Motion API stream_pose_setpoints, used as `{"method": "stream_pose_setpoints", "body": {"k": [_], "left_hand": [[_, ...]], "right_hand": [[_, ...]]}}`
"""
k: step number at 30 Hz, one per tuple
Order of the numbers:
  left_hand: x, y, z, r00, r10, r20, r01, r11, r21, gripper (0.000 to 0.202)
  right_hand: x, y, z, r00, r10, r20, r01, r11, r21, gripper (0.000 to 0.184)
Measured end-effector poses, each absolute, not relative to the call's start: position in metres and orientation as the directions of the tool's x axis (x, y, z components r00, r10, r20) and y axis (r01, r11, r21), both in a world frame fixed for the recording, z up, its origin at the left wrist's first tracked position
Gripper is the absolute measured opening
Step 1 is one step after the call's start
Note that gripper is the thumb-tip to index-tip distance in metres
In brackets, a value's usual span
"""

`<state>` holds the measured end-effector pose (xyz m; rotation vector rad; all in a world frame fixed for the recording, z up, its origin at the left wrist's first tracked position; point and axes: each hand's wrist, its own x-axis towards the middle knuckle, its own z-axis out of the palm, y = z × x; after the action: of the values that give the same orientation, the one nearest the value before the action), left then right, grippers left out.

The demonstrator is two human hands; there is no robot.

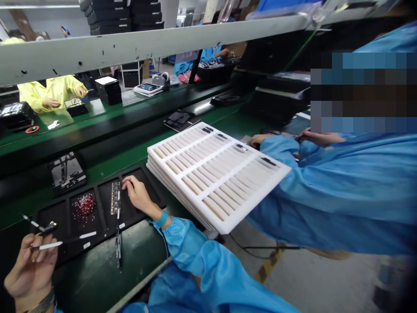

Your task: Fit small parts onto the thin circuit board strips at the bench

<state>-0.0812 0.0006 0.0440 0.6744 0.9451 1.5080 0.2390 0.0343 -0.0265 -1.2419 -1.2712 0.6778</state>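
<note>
My left hand (34, 265) is closed on a thin flex cable part (48, 227), dark with a metallic end; a white strip shows by the fingers. My right hand (140, 196), with a blue wrist strap (162, 218), hovers over a black compartment tray (104, 230). Its fingers are curled together; whatever they may pinch is too small to make out. Just left of those fingers lies a panel of small circuit pieces (114, 198). Another compartment holds a heap of tiny red and pale pieces (85, 208). A slim dark cable part (117, 248) lies at the tray's front edge.
A stack of white slotted trays (224, 174) stands right of the black tray, with several dark parts in its slots. Behind the black tray lies a device assembly (67, 171). At right, a co-worker in blue sleeves (325, 187) works close by. A pale beam (146, 43) crosses above the bench.
</note>
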Motion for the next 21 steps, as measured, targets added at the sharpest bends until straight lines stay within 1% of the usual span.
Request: {"method": "stream_pose_setpoints", "body": {"k": [4, 8, 10, 13, 16, 21], "left_hand": [[-0.097, 0.0, 0.037, -0.074, 0.995, -0.063, -0.495, 0.018, 0.868, 0.046], [-0.11, 0.0, 0.028, 0.124, 0.992, 0.008, -0.432, 0.046, 0.901, 0.051], [-0.107, 0.0, 0.028, 0.183, 0.983, 0.0, -0.403, 0.075, 0.912, 0.048], [-0.092, -0.003, 0.032, 0.168, 0.985, -0.047, -0.387, 0.11, 0.915, 0.042], [-0.078, -0.004, 0.034, 0.174, 0.981, -0.082, -0.388, 0.144, 0.91, 0.041], [-0.074, -0.002, 0.032, 0.256, 0.967, -0.01, -0.438, 0.125, 0.89, 0.038]], "right_hand": [[0.244, 0.038, -0.029, 0.287, 0.912, 0.292, 0.226, 0.232, -0.946, 0.02], [0.246, 0.041, -0.034, 0.326, 0.912, 0.249, 0.193, 0.194, -0.962, 0.021], [0.246, 0.042, -0.036, 0.325, 0.915, 0.241, 0.199, 0.184, -0.963, 0.021], [0.245, 0.042, -0.037, 0.305, 0.92, 0.247, 0.232, 0.18, -0.956, 0.021], [0.245, 0.041, -0.036, 0.291, 0.922, 0.254, 0.251, 0.183, -0.951, 0.021], [0.247, 0.041, -0.037, 0.284, 0.92, 0.271, 0.263, 0.197, -0.945, 0.021]]}}
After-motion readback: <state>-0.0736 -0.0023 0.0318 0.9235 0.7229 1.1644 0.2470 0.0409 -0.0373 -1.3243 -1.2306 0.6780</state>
